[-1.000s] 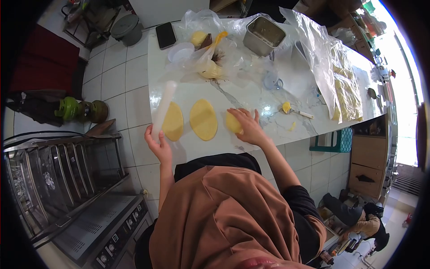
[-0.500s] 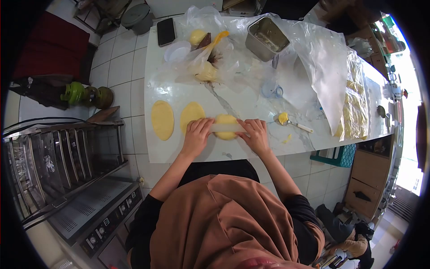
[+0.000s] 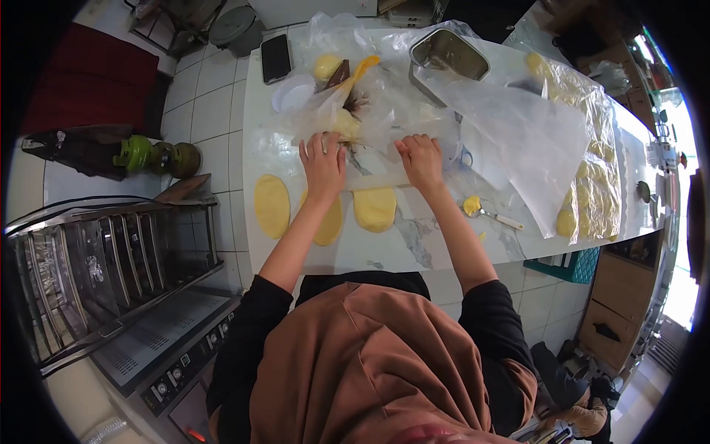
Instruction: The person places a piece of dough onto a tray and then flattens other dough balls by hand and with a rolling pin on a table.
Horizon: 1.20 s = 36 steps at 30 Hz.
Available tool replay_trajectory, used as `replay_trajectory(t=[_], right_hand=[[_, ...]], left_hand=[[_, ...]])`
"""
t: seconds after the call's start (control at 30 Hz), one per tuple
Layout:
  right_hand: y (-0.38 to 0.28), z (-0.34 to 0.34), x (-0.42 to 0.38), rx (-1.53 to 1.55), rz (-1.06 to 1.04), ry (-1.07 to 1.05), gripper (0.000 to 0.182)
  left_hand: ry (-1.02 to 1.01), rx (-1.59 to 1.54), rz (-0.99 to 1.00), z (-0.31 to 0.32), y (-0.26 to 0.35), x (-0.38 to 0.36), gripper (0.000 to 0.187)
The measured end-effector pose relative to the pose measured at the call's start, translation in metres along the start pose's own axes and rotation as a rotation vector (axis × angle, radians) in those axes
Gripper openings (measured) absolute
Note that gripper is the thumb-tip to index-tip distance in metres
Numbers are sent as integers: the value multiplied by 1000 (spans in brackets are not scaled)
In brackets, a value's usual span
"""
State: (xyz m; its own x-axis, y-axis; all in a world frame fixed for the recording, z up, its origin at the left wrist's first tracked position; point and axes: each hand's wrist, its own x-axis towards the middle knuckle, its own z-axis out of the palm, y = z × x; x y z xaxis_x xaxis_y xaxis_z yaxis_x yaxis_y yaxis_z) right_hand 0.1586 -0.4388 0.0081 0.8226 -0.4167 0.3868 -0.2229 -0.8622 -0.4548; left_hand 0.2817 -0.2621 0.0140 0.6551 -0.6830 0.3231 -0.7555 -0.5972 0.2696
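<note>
A pale rolling pin (image 3: 377,182) lies across the far edge of a flattened piece of yellow dough (image 3: 375,211). My left hand (image 3: 323,164) reaches beyond the pin, fingers stretched forward by a plastic-wrapped dough ball (image 3: 345,126). My right hand (image 3: 422,159) also extends past it, fingers forward and slightly bent. The pin's ends are hidden beneath the heels of my hands or wrists; neither hand's fingers wrap it. To the left, one rolled dough oval (image 3: 272,207) lies in full view, while a second oval (image 3: 327,222) is partly covered by my left forearm.
A metal tin (image 3: 451,55), clear plastic sheeting (image 3: 510,126) and a phone (image 3: 276,58) lie at the table's far side. Film-covered dough pieces (image 3: 592,170) line the right. A spoon (image 3: 507,221) with yellow fat rests right of my arm. A metal rack (image 3: 111,266) stands left.
Both hands have moved forward, away from my body, and the rolling pin has shifted to the dough's far edge. The dough looks longer toward me. My fingers no longer close around the pin's ends.
</note>
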Motion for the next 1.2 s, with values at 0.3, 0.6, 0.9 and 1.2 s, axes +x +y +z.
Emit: replay_trajectory(t=[0.3, 0.6, 0.9, 1.2], right_hand=[[-24, 6, -36, -121, -9, -174, 21], [-47, -16, -61, -115, 18, -118, 22], [-53, 9, -46, 112, 312, -105, 42], [-108, -26, -180, -227, 136, -195, 51]], left_hand=[[-168, -85, 99, 12, -11, -23, 27], [-115, -69, 189, -24, -3, -53, 17], [-36, -18, 56, 7, 5, -28, 42], [-208, -172, 236, -34, 13, -164, 49]])
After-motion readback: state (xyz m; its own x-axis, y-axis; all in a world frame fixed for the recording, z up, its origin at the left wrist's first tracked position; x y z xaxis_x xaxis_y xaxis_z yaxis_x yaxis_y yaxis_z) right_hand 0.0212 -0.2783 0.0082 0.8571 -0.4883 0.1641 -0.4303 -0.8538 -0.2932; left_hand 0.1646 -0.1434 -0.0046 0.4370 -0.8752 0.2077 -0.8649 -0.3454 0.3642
